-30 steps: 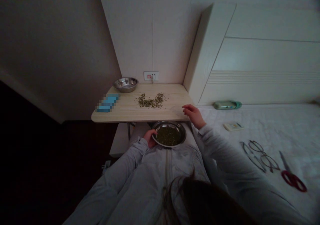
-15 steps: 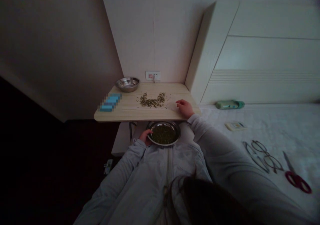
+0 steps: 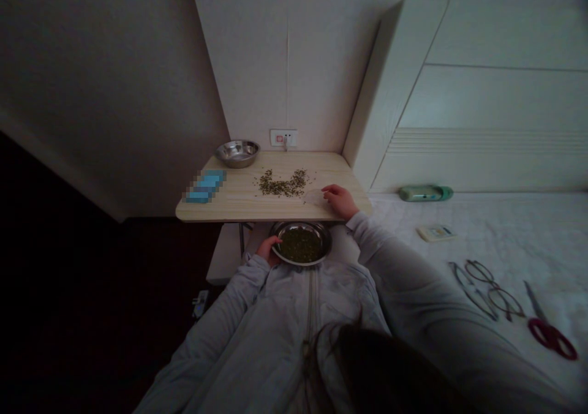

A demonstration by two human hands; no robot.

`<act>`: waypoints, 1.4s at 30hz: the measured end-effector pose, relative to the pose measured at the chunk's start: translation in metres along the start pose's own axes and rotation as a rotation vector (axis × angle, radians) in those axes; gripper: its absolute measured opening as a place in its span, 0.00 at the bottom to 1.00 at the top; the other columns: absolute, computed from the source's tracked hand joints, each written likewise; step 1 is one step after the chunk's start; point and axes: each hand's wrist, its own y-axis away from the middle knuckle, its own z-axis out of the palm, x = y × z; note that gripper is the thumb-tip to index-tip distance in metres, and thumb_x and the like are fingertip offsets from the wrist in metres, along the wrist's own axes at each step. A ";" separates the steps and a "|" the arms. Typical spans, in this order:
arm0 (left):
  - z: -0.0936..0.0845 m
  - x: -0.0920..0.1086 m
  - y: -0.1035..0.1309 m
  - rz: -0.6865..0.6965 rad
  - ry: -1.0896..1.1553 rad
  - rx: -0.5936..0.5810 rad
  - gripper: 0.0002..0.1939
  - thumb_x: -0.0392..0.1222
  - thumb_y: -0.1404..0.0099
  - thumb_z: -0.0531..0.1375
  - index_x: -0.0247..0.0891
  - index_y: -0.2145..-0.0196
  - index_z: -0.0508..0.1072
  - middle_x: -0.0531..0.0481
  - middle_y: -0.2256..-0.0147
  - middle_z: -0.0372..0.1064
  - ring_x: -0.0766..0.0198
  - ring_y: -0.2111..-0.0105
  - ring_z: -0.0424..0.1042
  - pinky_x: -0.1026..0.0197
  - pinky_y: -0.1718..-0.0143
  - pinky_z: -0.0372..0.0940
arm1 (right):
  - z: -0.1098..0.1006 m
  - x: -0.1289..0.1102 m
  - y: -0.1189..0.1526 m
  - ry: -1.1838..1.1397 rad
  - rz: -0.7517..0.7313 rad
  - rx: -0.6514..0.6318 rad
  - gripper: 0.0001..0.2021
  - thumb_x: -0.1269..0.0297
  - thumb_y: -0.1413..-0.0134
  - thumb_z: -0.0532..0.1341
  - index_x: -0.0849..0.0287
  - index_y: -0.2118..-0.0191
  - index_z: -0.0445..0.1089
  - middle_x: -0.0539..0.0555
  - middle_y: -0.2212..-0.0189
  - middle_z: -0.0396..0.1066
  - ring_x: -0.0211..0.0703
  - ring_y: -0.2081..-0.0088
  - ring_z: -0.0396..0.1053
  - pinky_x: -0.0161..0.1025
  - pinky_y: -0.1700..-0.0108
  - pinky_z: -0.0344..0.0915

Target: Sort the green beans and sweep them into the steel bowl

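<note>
My left hand (image 3: 269, 250) grips the left rim of a steel bowl (image 3: 301, 263) on my lap, thumb over the edge. Many small green beans (image 3: 301, 244), which look like mung beans, lie in that bowl. On the small wooden table (image 3: 239, 209) more of these beans (image 3: 281, 185) are spread in a rough U shape. My right hand (image 3: 340, 201) is over the table's right side, fingers closed on the edge of a thin, clear round plastic piece (image 3: 314, 198). This piece lies low by the beans' right end; its exact kind is hard to make out.
Another steel bowl (image 3: 237, 154) stands at the table's back left corner, behind a blurred blue phone-like object (image 3: 206, 187). A wall socket (image 3: 283, 137) is behind the table. On the bed to the right lie a green bottle (image 3: 425, 193), a small packet (image 3: 436, 233), glasses (image 3: 505, 302) and red-handled scissors (image 3: 551, 338).
The view has shifted slightly. The clear plastic piece has moved a little nearer to me with my right hand, and a few beans lie by it. My left hand keeps its hold on the bowl.
</note>
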 end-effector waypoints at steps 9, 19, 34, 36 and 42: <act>-0.002 0.001 -0.003 -0.004 -0.001 0.023 0.19 0.32 0.53 0.48 0.31 0.61 0.66 0.46 0.74 0.71 0.57 0.64 0.67 0.57 0.65 0.61 | 0.005 -0.008 0.010 -0.082 -0.009 -0.096 0.12 0.65 0.65 0.51 0.61 0.70 0.65 0.47 0.81 0.63 0.30 0.80 0.57 0.31 0.76 0.55; -0.001 0.000 -0.002 -0.004 0.002 0.026 0.19 0.32 0.52 0.47 0.30 0.61 0.66 0.46 0.75 0.71 0.57 0.65 0.67 0.57 0.65 0.61 | 0.009 -0.015 0.018 -0.080 -0.016 -0.124 0.11 0.66 0.65 0.51 0.61 0.71 0.65 0.47 0.82 0.61 0.30 0.80 0.56 0.30 0.77 0.54; -0.005 0.001 -0.005 0.018 -0.062 0.061 0.17 0.33 0.52 0.48 0.27 0.64 0.66 0.46 0.80 0.70 0.57 0.69 0.68 0.58 0.68 0.62 | 0.016 -0.024 0.035 -0.141 -0.062 -0.254 0.12 0.65 0.64 0.51 0.61 0.69 0.64 0.46 0.82 0.59 0.29 0.80 0.54 0.29 0.77 0.52; -0.004 0.001 -0.004 0.021 -0.060 0.058 0.18 0.33 0.53 0.48 0.27 0.63 0.66 0.46 0.80 0.70 0.57 0.69 0.68 0.58 0.68 0.62 | 0.014 -0.023 0.032 -0.157 -0.041 -0.228 0.12 0.65 0.65 0.52 0.61 0.69 0.64 0.46 0.82 0.60 0.29 0.80 0.54 0.30 0.77 0.52; -0.004 0.001 -0.003 0.007 -0.076 0.049 0.18 0.33 0.52 0.47 0.27 0.63 0.66 0.47 0.80 0.70 0.58 0.69 0.68 0.58 0.70 0.62 | 0.005 -0.005 0.012 -0.128 0.042 -0.024 0.12 0.65 0.65 0.51 0.61 0.69 0.64 0.48 0.80 0.62 0.30 0.80 0.56 0.31 0.76 0.54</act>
